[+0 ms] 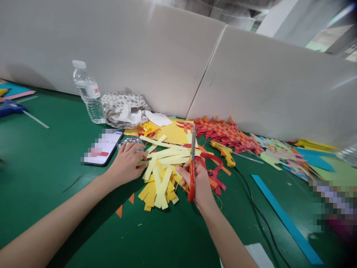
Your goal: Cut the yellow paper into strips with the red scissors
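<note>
My left hand [128, 160] is at the left side of a heap of pale yellow paper strips [174, 156], its bent fingers closed on the end of a strip. A clear dish of googly eyes [130, 141] sits just behind it, partly hidden by the fingers. In my right hand [199, 180] is a pair of scissors [192, 160] with red-orange handles, blades pointing up and away from me. Darker yellow strips [149, 193] lie under the pale ones between both hands. Red paper strips [217, 162] are beside my right hand.
A phone [102, 147], water bottle [88, 93] and patterned cloth pouch [122, 104] stand left. Woven red-orange paper fish [223, 132] line the partition. A yellow glue gun [224, 152] trails its cord [255, 206] right, near a blue strip [287, 219]. A blue glue gun [12, 108] lies far left.
</note>
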A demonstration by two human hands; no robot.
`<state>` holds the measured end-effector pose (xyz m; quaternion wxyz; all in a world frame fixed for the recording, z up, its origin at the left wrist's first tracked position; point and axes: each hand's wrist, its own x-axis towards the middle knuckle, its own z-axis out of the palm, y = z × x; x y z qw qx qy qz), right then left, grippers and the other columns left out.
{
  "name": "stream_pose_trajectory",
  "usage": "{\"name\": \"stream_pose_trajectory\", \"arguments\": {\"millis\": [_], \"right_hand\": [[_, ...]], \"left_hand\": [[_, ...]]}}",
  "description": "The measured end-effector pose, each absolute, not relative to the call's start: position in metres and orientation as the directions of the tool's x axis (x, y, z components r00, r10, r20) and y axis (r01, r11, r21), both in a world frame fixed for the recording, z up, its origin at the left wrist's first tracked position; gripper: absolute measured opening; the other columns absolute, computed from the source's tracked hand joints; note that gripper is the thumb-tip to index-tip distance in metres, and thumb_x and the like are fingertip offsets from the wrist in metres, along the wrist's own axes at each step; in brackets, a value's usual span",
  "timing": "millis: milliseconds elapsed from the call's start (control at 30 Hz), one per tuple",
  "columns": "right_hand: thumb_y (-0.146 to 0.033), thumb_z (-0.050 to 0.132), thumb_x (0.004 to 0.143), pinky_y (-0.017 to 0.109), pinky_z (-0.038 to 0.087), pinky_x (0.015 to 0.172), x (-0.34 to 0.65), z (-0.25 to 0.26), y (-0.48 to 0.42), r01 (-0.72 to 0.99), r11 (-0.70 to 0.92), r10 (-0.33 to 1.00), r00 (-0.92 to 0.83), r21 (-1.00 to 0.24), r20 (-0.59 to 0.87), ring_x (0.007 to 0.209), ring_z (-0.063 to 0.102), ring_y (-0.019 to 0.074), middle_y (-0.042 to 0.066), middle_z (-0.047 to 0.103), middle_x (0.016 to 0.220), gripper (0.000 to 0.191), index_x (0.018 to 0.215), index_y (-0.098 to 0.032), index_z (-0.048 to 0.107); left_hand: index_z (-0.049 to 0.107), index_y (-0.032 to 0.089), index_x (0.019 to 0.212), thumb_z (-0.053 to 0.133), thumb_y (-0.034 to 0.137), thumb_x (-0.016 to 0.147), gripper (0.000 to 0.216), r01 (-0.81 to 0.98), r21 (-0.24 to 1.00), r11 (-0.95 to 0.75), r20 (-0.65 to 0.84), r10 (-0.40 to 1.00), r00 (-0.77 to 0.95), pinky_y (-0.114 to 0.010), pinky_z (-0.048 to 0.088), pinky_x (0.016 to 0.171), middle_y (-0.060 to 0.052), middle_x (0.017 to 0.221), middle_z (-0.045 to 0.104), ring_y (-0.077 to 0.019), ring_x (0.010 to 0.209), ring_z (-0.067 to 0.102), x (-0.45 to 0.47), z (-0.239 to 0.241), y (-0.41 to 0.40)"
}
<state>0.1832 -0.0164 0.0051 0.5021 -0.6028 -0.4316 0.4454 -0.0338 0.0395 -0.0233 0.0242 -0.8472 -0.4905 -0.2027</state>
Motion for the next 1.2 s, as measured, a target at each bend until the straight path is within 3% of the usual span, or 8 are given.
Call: {"name": "stream_pose_trajectory", "arguments": {"millis": [167,300,400,500,633,800,1067,1200], "right_hand": [[-0.035,0.074,0.059,0.020,0.034,0.037,0.184,0.004,-0.016,0.078,-0.128,0.965,0.239,-0.989,-0.106,0.034,0.043,0.0077,-0.011,0.045,0.044,0.036,0.070,-0.021,0.043],[-0.036,0.076,0.058,0.020,0.034,0.036,0.184,0.003,-0.015,0.075,-0.121,0.964,0.246,-0.990,-0.100,0.034,0.042,0.0075,-0.011,0.045,0.045,0.038,0.070,-0.021,0.043],[-0.037,0.076,0.057,0.020,0.035,0.037,0.184,0.002,-0.015,0.063,-0.114,0.964,0.247,-0.992,-0.095,0.036,0.043,0.0075,-0.011,0.045,0.046,0.038,0.070,-0.021,0.044],[-0.035,0.077,0.057,0.019,0.035,0.037,0.184,0.000,-0.015,0.031,-0.097,0.966,0.245,-0.995,-0.086,0.037,0.045,0.0073,-0.011,0.045,0.048,0.037,0.071,-0.021,0.045],[-0.034,0.078,0.055,0.020,0.040,0.040,0.183,-0.001,-0.015,-0.022,-0.103,0.966,0.236,-0.994,-0.105,0.037,0.047,0.0075,-0.011,0.047,0.050,0.039,0.069,-0.021,0.045],[-0.033,0.079,0.055,0.021,0.046,0.043,0.182,-0.002,-0.014,-0.069,-0.076,0.971,0.224,-0.995,-0.089,0.048,0.057,0.0103,-0.005,0.057,0.064,0.039,0.071,-0.020,0.046],[-0.038,0.075,0.062,0.019,0.049,0.044,0.183,-0.007,-0.012,-0.044,-0.040,0.970,0.238,-0.998,-0.049,0.057,0.062,0.0119,0.000,0.062,0.079,0.035,0.076,-0.018,0.050],[-0.047,0.072,0.063,0.023,0.050,0.044,0.180,0.002,-0.014,-0.126,-0.056,0.956,0.280,-0.990,-0.090,0.061,0.065,0.0160,0.003,0.064,0.080,0.038,0.075,-0.018,0.049]], "left_hand": [[0.059,0.023,0.076,0.053,0.027,0.079,0.008,0.812,0.224,-0.540,0.389,0.813,0.434,-0.055,0.023,0.099,-0.006,0.116,0.057,-0.0292,0.111,0.046,-0.033,-0.024,0.041],[0.056,0.022,0.082,0.049,0.029,0.083,0.010,0.719,0.486,-0.497,0.448,0.848,0.283,-0.044,0.038,0.087,-0.006,0.097,0.062,-0.0257,0.095,0.055,-0.029,-0.014,0.039],[0.049,0.022,0.087,0.050,0.035,0.083,0.014,0.434,0.824,-0.365,0.412,0.911,-0.014,-0.035,0.044,0.075,-0.003,0.085,0.059,-0.0216,0.084,0.059,-0.025,-0.005,0.036],[0.047,0.022,0.086,0.055,0.037,0.080,0.018,0.075,0.958,-0.276,0.286,0.927,-0.241,-0.029,0.045,0.071,0.000,0.081,0.056,-0.0178,0.081,0.058,-0.021,0.001,0.034],[0.049,0.022,0.086,0.063,0.034,0.074,0.022,-0.030,0.983,-0.184,0.176,0.970,-0.170,-0.025,0.043,0.067,0.002,0.081,0.057,-0.0146,0.076,0.057,-0.017,0.001,0.030],[0.055,0.023,0.093,0.066,0.035,0.072,0.027,0.177,0.969,-0.173,0.166,0.985,0.055,-0.028,0.045,0.064,-0.002,0.089,0.063,-0.0200,0.084,0.060,-0.013,-0.002,0.024],[0.063,0.024,0.087,0.060,0.036,0.079,0.015,0.281,0.894,-0.348,0.397,0.907,-0.141,-0.031,0.047,0.078,-0.002,0.091,0.068,-0.0193,0.087,0.062,-0.015,-0.001,0.020],[0.067,0.022,0.081,0.060,0.030,0.080,0.011,0.364,0.768,-0.528,0.476,0.849,0.229,-0.029,0.047,0.073,-0.002,0.083,0.072,-0.0170,0.077,0.064,-0.011,0.000,0.013]]}}
